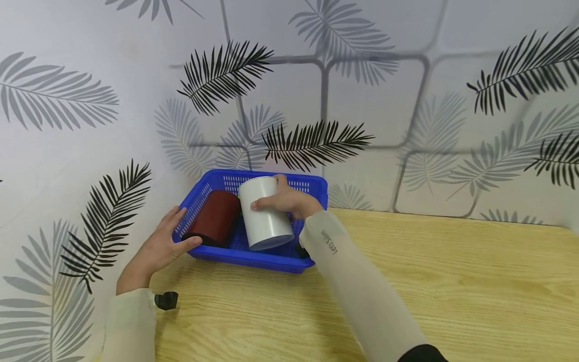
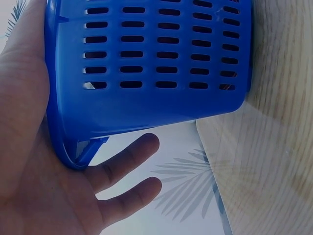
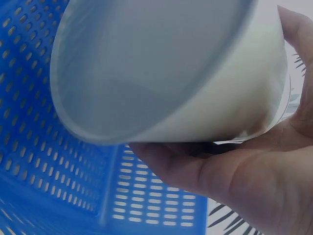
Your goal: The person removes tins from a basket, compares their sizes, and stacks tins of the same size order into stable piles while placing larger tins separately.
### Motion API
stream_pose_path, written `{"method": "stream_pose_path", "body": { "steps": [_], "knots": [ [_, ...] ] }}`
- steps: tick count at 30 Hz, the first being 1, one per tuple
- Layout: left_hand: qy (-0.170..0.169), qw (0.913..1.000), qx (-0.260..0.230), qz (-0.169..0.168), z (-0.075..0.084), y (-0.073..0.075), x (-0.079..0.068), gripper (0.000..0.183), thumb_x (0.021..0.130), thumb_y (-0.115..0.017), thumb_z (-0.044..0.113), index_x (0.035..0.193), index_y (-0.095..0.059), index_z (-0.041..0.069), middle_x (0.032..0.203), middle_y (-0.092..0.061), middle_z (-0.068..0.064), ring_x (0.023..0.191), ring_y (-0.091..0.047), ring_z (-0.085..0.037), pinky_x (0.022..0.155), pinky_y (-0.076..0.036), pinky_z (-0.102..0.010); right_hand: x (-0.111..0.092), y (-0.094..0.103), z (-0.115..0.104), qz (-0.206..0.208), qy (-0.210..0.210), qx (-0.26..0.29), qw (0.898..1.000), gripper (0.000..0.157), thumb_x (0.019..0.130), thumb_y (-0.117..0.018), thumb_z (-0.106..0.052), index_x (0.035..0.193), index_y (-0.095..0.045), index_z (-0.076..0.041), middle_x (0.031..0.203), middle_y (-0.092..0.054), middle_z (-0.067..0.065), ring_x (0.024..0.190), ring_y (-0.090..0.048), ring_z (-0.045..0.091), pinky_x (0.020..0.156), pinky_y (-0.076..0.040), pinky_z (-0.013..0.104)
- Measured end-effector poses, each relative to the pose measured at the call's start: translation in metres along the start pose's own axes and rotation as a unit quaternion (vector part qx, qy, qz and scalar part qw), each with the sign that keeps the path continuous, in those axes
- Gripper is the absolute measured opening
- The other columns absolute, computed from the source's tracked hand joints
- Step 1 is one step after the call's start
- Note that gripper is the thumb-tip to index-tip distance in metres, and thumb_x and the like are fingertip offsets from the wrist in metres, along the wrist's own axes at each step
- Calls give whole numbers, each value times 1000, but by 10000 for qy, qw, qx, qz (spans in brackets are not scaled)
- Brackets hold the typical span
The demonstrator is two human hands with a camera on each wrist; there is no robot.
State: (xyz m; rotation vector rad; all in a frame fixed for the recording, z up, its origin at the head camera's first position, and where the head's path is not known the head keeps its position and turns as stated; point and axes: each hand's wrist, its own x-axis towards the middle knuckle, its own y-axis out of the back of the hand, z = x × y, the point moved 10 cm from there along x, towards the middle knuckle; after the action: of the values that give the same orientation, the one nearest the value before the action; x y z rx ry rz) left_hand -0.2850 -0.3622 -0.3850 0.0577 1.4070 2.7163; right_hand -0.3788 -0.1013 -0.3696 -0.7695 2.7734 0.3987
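A blue plastic basket (image 1: 253,260) with slotted walls stands on the table. My left hand (image 1: 158,250) rests at its left end, thumb over the front rim and fingers along the left rim. Two of those fingers stretch out straight past the rim in the left wrist view. My right hand (image 1: 289,198) grips a white cylindrical container (image 1: 267,221), thumb on its near side and fingers round the far side. The container is tilted over the basket, its pale flat end (image 3: 146,63) facing the right wrist camera. Beside it, a dark red cylinder (image 1: 214,216) lies inside the basket.
A small black thing (image 1: 302,251) shows in the basket's front right corner, partly covered by my right sleeve. The wood-grain table (image 1: 452,281) extends to the right. A wall with a leaf pattern (image 1: 371,110) stands close behind the basket and along the left.
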Motion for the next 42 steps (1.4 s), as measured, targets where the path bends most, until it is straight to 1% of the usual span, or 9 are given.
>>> {"method": "stream_pose_path", "body": {
  "steps": [8,14,17,22,25,30,35,39,42],
  "knots": [
    [38,10000,84,1,2,0,1,106,91,-67,58,163,-9,8,167,1,-20,147,-11,-54,106,-20,-76,-6,6,-23,181,658,78,9976,111,83,-83,-21,160,-4,-28,128,-47,21,100,-63,37,73,-58,47],
    [131,9998,133,-26,0,-1,-1,111,91,-66,59,162,-2,3,166,11,-22,147,-3,-54,109,-16,-74,-13,9,-34,299,1000,89,9945,114,84,-82,-24,161,1,-30,128,-48,19,100,-63,36,73,-58,46],
    [156,9998,136,-43,-2,0,-2,113,91,-65,60,161,2,2,166,11,-21,148,-1,-51,110,-14,-73,-20,9,-43,312,1236,55,9918,113,84,-83,-26,161,1,-31,128,-47,18,100,-63,35,72,-58,46],
    [188,9997,169,-44,-1,0,-2,113,92,-64,61,161,3,3,167,8,-21,149,-2,-51,110,-14,-73,-33,14,-56,510,1654,-87,9849,109,83,-84,-27,159,-6,-31,129,-46,17,103,-62,35,72,-58,47],
    [188,9997,163,-52,-1,0,-1,113,91,-64,61,161,3,4,167,8,-20,149,-3,-50,110,-15,-72,-42,21,-58,700,1776,-131,9815,109,82,-85,-27,159,-7,-30,130,-45,16,104,-60,35,73,-58,48],
    [201,9997,137,-54,-1,-1,-1,113,91,-65,61,161,3,4,167,8,-20,149,-3,-50,110,-16,-73,-53,30,-60,906,1974,-222,9759,112,81,-86,-30,159,-6,-32,131,-45,15,105,-59,34,74,-58,48],
    [213,9997,130,-63,-1,-1,0,113,91,-65,61,161,3,4,167,8,-20,149,-3,-50,110,-15,-73,-64,35,-64,959,2361,-379,9662,115,78,-87,-30,159,-6,-34,129,-46,14,104,-59,34,74,-57,49],
    [219,9997,131,-61,-1,-2,0,113,91,-65,61,161,4,4,167,8,-20,149,-2,-50,110,-15,-73,-73,36,-62,964,2610,-708,9579,116,76,-87,-29,158,-6,-35,130,-46,14,104,-60,34,74,-57,49],
    [189,9997,137,-56,0,-2,1,113,91,-65,61,161,3,4,167,8,-20,149,-1,-49,110,-14,-73,-81,39,-59,1126,2734,-987,9502,114,76,-87,-30,157,-7,-36,132,-46,12,103,-60,32,73,-57,48]
  ]
}}
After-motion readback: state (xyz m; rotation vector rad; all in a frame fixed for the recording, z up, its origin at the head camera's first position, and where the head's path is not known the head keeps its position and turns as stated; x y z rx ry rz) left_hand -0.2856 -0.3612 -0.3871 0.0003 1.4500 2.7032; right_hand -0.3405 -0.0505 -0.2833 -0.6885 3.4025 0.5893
